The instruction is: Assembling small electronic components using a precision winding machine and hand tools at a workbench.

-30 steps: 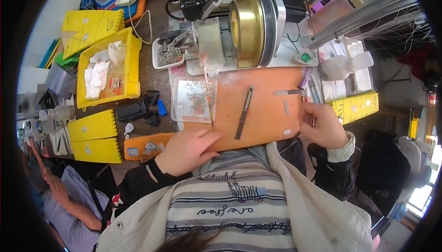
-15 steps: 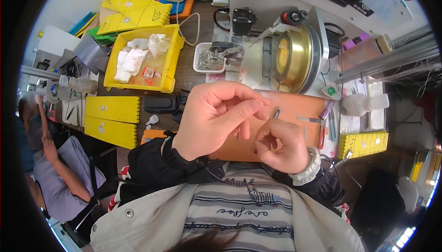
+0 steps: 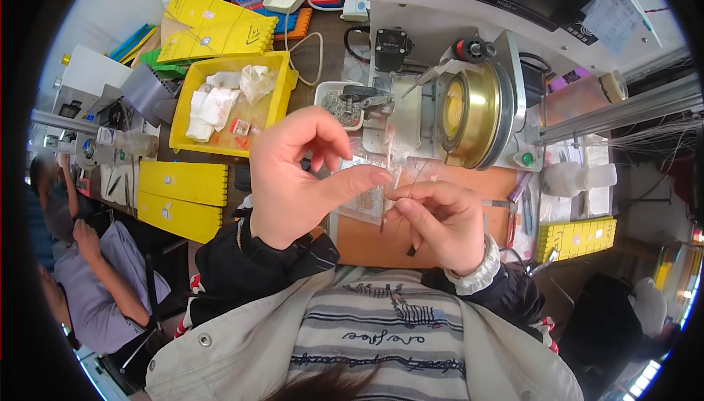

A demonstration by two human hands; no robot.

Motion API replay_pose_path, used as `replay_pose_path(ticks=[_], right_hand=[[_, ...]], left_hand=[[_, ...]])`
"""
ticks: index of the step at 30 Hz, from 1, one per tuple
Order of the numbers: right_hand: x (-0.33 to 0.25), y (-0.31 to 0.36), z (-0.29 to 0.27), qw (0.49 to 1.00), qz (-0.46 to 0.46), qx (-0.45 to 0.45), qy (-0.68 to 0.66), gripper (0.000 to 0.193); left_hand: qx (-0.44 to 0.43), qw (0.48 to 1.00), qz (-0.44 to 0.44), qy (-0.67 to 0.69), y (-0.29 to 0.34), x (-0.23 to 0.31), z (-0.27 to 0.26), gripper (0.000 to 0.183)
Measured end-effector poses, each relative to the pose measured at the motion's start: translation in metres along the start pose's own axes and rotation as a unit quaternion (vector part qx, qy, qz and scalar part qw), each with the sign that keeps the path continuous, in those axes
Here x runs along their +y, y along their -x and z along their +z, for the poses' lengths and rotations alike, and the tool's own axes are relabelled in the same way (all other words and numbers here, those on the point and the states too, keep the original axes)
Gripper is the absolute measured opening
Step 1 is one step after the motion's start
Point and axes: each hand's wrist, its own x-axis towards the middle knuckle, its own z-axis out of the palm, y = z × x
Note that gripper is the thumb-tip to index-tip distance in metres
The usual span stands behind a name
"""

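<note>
My left hand (image 3: pixel 301 181) is raised over the bench, its curled fingers apart from the outstretched thumb, with nothing visible between them. To its right, my right hand (image 3: pixel 440 221) pinches a thin, hair-like strand (image 3: pixel 416 179) between thumb and forefinger; the strand curves up from the fingertips. A small dark tip shows below that hand, too little of it to name. Between the hands, a clear plastic bag (image 3: pixel 363 201) lies partly on the orange-brown mat (image 3: pixel 495 218). A slim stick-like thing stands out over the bag; its kind is unclear.
Beyond my hands stands a machine with a brass-coloured wheel (image 3: pixel 463 116). A white tray (image 3: pixel 320 98) of small metal pieces sits beside it. Left are a yellow bin (image 3: pixel 282 104) and yellow boards (image 3: pixel 183 196). Pliers-like tools (image 3: pixel 528 210) lie right. Another person (image 3: pixel 110 276) sits far left.
My left hand has drawn left and its thumb has parted from its fingers. My right hand has shifted slightly left. The plastic bag and the strand now show between them. The view has shifted slightly.
</note>
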Motion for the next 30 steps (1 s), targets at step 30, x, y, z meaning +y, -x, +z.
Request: replay_pose_path(ticks=[30], right_hand=[[0.031, -0.046, 0.02, 0.991, 0.014, 0.055, -0.122, 0.024]], left_hand=[[-0.065, 0.993, 0.011, -0.102, -0.059, -0.02, 0.016, 0.063]])
